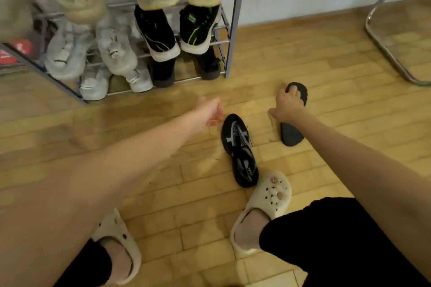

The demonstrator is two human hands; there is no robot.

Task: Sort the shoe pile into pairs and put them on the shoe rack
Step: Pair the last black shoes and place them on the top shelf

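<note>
Right hand grips a black shoe lying on the wooden floor, fingers curled over its top. Left hand loosely curled, empty, just beside the toe of a black-and-white shoe between the hands. Shoe rack, filled with pairs, beyond left hand.

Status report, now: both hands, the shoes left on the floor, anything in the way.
Right hand gripping black shoe on floor. Left hand empty, beside black-and-white shoe. Shoe rack nearly full. Path clear.
</note>
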